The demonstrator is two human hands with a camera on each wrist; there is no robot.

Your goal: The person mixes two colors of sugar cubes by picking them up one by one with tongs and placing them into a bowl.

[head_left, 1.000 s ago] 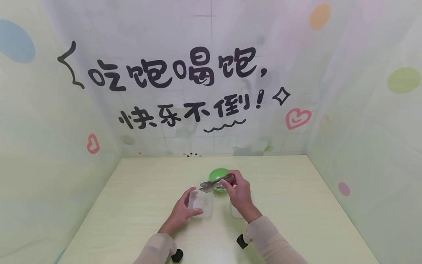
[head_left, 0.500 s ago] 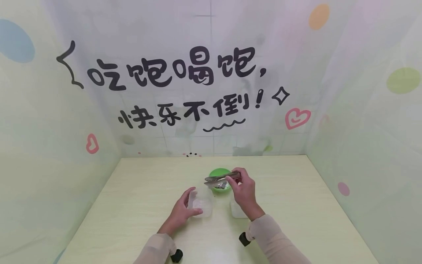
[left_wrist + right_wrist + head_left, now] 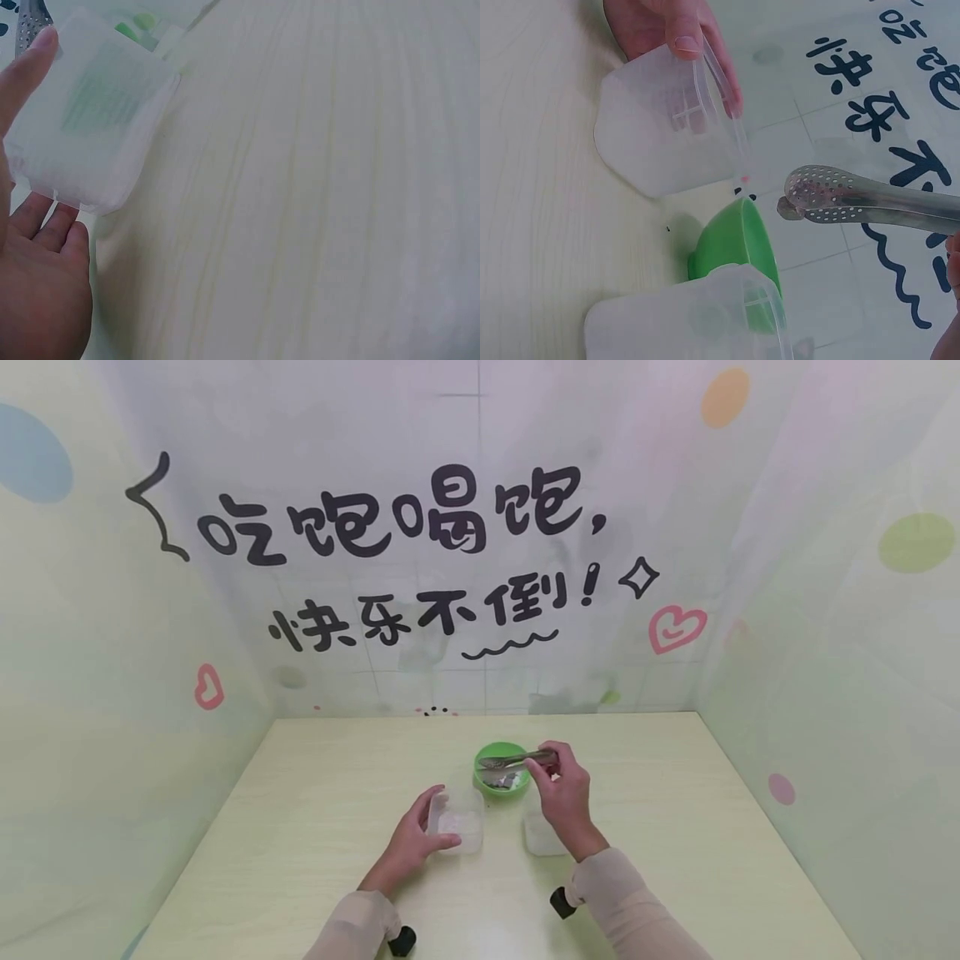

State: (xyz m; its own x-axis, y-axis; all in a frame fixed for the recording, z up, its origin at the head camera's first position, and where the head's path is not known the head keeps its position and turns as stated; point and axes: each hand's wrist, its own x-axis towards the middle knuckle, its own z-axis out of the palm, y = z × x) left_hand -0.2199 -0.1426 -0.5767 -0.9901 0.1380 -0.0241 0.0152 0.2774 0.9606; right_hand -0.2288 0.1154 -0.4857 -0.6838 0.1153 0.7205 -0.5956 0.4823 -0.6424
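My left hand [image 3: 408,843] holds a clear plastic container [image 3: 462,832] on the table, thumb on the near side and fingers round its left side. In the left wrist view that container [image 3: 97,112] fills the upper left. My right hand [image 3: 566,797] grips metal tongs [image 3: 877,206] by the handle end. Their perforated tips hover over a green bowl [image 3: 480,783], and a small grey-brown piece [image 3: 788,208] shows between the tips in the right wrist view. Dark and whitish pieces [image 3: 498,782] lie inside the bowl, too small to identify.
A second clear container [image 3: 543,839] stands right of the first, partly under my right forearm and hand. The light wooden table [image 3: 330,777] ends at a printed fabric backdrop [image 3: 375,685], with fabric walls on both sides. A tiny dark speck [image 3: 667,228] lies near the bowl.
My right hand has moved right with the tongs, from above the held container's rim to over the green bowl. My left hand and its container have stayed put.
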